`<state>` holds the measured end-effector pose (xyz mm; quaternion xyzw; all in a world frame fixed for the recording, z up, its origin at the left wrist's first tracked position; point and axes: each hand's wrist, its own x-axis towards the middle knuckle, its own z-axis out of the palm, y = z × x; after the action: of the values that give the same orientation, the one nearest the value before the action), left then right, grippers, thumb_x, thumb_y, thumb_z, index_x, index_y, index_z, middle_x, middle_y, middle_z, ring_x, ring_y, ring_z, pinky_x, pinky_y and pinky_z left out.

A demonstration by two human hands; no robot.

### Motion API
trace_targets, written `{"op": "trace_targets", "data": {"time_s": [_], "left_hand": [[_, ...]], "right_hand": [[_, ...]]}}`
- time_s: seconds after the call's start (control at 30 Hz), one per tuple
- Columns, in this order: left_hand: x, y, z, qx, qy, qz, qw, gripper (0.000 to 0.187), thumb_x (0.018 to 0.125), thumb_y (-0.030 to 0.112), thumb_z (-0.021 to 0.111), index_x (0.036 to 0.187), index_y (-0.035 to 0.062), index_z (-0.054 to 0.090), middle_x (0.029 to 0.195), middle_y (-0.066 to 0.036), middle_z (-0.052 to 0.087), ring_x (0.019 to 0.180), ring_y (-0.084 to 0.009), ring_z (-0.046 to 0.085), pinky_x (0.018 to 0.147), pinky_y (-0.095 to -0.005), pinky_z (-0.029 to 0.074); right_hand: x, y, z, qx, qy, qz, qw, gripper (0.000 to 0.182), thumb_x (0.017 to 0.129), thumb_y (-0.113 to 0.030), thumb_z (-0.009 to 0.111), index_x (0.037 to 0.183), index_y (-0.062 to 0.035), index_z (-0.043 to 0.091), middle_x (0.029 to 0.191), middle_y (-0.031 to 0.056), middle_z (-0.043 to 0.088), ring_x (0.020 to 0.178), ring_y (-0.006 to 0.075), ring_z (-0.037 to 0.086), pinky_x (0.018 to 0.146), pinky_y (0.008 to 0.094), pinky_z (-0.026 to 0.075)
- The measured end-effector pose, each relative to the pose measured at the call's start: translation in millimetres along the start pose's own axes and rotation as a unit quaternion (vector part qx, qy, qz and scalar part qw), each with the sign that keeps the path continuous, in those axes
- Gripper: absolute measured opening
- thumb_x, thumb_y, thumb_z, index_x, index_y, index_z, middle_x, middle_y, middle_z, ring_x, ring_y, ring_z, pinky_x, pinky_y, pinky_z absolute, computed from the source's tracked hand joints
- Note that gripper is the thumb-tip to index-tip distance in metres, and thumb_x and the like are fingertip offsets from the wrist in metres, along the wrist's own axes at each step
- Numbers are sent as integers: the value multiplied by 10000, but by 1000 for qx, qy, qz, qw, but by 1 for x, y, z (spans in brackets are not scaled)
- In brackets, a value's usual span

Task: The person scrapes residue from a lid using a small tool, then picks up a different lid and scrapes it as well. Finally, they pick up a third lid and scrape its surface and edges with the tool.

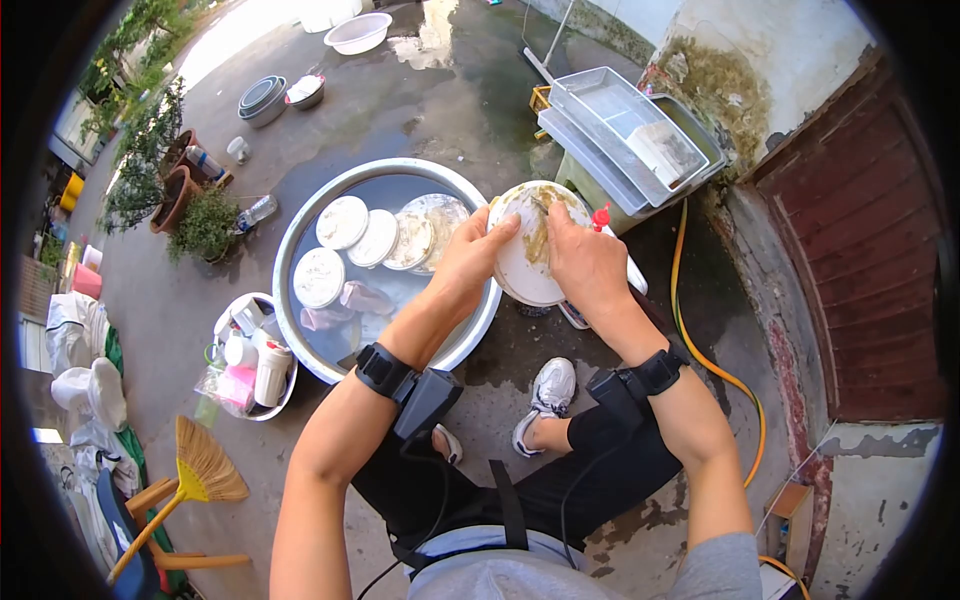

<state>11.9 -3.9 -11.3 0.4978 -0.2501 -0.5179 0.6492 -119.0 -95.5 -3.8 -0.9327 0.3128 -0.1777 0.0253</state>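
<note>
My left hand (474, 252) grips the left edge of a round white lid (528, 272), thumb on top. The lid is tilted towards me and has yellow-brown stains across its upper part. My right hand (588, 262) is closed, with its fingertips pressed against the stained face; whether they pinch something small is hidden. Left of the lid stands a wide metal basin (287, 262) of water. Several round white lids (342, 222) float or lie in it, some with residue. A pale, crumpled piece (365, 298), like cloth or plastic, lies near them.
A smaller basin (293, 385) of cups and bottles stands at the left. Stacked plastic trays (630, 135) rest on a bin at the right. A yellow hose (716, 368) curves along the right-hand ground. A broom (205, 470), potted plants (175, 195) and tubs (262, 101) stand further left.
</note>
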Motion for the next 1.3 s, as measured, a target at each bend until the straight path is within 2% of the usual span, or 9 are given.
{"op": "trace_targets", "data": {"time_s": [0.07,0.2,0.27,0.3,0.37,0.57,0.63,1.1,1.3], "left_hand": [[-1,0,1,1,-1,2,1000,368,983,247,534,1292,55,477,1176,-53,619,1005,-123,624,856,-306,517],[-1,0,5,13,8,4,1000,367,985,247,531,1290,49,481,1170,-60,621,1015,-126,620,857,-307,515],[0,-1,4,17,13,1,1000,367,985,247,531,1289,49,483,1169,-61,621,1021,-126,618,859,-307,513],[1,-1,3,10,12,7,1000,368,985,248,531,1291,50,482,1171,-62,620,1025,-125,616,860,-306,512],[2,-1,1,2,11,13,1000,369,984,249,531,1292,51,482,1172,-63,620,1029,-124,614,862,-305,511],[-4,3,1,12,8,5,1000,369,988,240,522,1299,48,471,1181,-63,615,1037,-129,613,870,-308,511],[-4,3,4,1,16,8,1000,375,986,244,526,1300,47,468,1169,-59,620,1026,-128,618,864,-306,513],[-1,-1,1,12,4,2,1000,363,984,245,532,1283,45,483,1155,-60,626,1004,-125,625,861,-306,513],[1,-1,1,12,7,6,1000,354,986,242,530,1281,50,487,1156,-61,626,1008,-124,624,870,-310,510]], "right_hand": [[1,3,1,9,3,22,1000,152,968,-243,454,972,-97,495,550,164,589,539,368,628,472,490,473],[3,10,4,-3,9,33,999,151,969,-249,453,979,-104,495,551,167,588,546,371,629,479,493,472],[1,6,-1,-18,-8,35,999,95,894,-144,490,961,-78,503,564,142,622,543,329,659,458,449,494],[-1,3,-2,-18,-7,35,999,95,894,-144,490,961,-78,503,564,142,622,543,329,659,458,449,494],[-7,-5,-1,15,-3,-18,1000,91,904,-153,487,960,-82,496,565,144,621,549,332,660,462,448,496],[2,8,2,-2,12,14,1000,104,920,-171,487,963,-78,498,558,147,616,546,333,656,466,450,494],[-3,2,2,6,-23,29,999,158,967,-242,455,989,-93,503,585,167,606,571,368,636,502,491,481],[0,4,3,35,-13,13,999,154,965,-246,458,977,-97,492,580,171,598,566,374,629,497,495,468],[-2,3,0,29,-37,31,998,159,965,-253,459,982,-97,487,577,170,594,562,379,625,499,503,467]]}}
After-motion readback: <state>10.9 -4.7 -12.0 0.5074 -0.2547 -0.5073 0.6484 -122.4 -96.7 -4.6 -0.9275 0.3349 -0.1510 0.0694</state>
